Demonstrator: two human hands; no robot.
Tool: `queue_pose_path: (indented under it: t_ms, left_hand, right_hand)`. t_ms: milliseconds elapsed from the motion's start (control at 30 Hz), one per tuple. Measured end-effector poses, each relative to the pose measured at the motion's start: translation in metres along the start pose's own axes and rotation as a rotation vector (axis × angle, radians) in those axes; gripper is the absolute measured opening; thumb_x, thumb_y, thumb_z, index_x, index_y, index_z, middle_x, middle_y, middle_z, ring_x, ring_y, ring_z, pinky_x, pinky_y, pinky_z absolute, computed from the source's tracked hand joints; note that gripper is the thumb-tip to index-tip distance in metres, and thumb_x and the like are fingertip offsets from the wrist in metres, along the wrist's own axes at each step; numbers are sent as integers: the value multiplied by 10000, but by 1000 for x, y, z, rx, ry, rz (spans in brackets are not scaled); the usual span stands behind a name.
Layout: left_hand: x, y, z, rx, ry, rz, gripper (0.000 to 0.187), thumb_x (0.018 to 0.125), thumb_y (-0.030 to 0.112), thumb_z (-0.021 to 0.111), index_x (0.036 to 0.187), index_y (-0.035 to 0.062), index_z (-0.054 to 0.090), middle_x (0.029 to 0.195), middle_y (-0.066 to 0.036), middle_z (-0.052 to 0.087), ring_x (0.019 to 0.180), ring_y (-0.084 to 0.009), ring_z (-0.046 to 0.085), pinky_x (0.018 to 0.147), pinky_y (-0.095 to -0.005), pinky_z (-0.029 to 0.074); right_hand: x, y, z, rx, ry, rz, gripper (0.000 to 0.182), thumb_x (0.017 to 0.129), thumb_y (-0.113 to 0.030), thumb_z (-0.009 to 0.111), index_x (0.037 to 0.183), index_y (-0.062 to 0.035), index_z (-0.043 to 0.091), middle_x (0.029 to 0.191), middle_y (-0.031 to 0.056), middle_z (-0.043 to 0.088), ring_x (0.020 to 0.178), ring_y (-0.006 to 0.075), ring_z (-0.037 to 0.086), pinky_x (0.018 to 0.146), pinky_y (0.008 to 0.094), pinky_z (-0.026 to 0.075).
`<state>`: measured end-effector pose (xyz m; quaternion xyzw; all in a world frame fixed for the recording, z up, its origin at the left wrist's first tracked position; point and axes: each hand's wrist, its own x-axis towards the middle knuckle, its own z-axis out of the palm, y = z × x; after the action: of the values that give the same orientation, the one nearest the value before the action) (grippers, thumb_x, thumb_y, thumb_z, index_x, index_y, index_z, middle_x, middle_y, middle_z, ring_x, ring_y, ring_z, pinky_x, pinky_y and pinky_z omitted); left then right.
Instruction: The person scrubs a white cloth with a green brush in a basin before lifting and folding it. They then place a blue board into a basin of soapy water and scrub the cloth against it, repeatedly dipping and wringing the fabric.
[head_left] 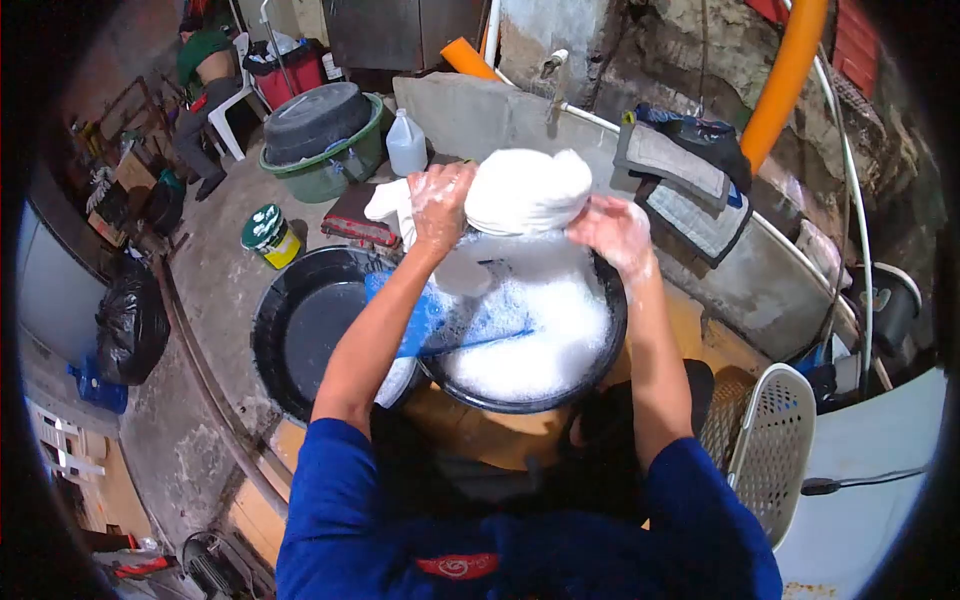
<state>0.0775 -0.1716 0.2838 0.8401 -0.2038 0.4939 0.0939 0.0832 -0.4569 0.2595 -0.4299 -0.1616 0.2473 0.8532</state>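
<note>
Above a dark round basin (pixel 617 345) full of white suds, both my hands hold a rounded, layered white cloth bundle (pixel 528 192). My left hand (pixel 440 205), foam on its back, grips the bundle's left side. At its right lower edge, my right hand (pixel 615 235) has its fingers closed on the cloth; foam clings to this hand too. A blue plastic board (pixel 425 318) slants into the suds, its lower part covered by foam. Another white cloth (pixel 391 205) lies just beyond my left hand.
A second black basin (pixel 268 345) stands at left. Behind are a green tub (pixel 325 178), a translucent jug (pixel 406 145) and a small green-lidded bucket (pixel 268 238). Grey mats (pixel 672 158) hang over a low concrete wall at right. A beige basket (pixel 775 450) stands beside me. Another person (pixel 208 75) is far left.
</note>
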Motion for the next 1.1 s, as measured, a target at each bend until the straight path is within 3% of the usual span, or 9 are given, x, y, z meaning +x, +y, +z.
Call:
queue_pose_path:
  t_ms: [167,267,600,633,700,900,1000,1067,1100]
  left_hand:
    - [-31,0,13,151,-212,475,306,681,179,542,985,145,519,875,-4,517,824,-186,503,694,-409,371]
    - [-46,11,13,158,-198,719,313,670,238,535,974,173,507,880,-11,488,883,-179,481,688,-400,396]
    - [-70,15,5,85,-264,942,353,691,243,507,1036,171,514,875,-3,490,888,-166,474,689,-344,382]
    - [-72,12,4,71,-336,879,375,698,225,508,1068,168,500,884,-17,494,884,-177,482,693,-348,386]
    - [-78,2,2,53,-479,738,423,713,187,511,1133,161,472,900,-44,503,876,-197,497,703,-354,395]
    - [-75,-7,-11,-60,-725,-2,639,633,76,611,1228,113,381,921,-169,579,801,-286,577,717,-379,437]
    - [-91,-15,4,-295,-792,-231,679,543,122,687,1174,82,441,836,-164,609,795,-334,583,722,-409,449]
    - [-110,-26,14,-562,-593,-200,644,549,139,693,1149,71,470,849,-155,618,797,-364,578,720,-408,455]
    - [-112,-31,12,-775,-755,-329,631,589,240,697,1158,76,480,1014,-153,593,937,-352,549,819,-390,429]
  right_hand:
    - [-5,48,-12,173,255,416,961,673,-665,544,1263,20,219,1184,289,415,1106,430,425,855,631,337]
    - [0,112,-19,372,121,492,787,714,-652,503,1288,-135,350,1286,117,406,1198,356,351,889,627,296]
    - [0,225,42,674,627,339,496,853,-470,360,1276,-213,392,1279,42,427,1201,318,353,937,608,243]
    - [8,257,15,673,603,230,491,856,-415,390,1285,-177,381,1272,64,429,1202,299,352,965,531,286]
    - [28,285,-39,-97,462,-209,502,855,-382,412,1290,-135,367,1241,86,456,1172,283,395,946,468,342]
    - [52,135,20,400,491,-376,286,819,-257,470,989,-46,561,949,107,598,894,211,576,774,332,479]
    - [67,92,44,-885,252,-804,256,787,-206,503,961,-28,565,873,86,606,846,199,578,755,296,469]
    - [73,71,66,-880,-82,-942,272,758,-159,535,995,-25,544,903,77,597,862,182,563,759,280,458]
    - [76,62,76,-864,-258,-998,292,743,-135,551,1012,-23,534,918,73,592,871,173,556,761,272,452]
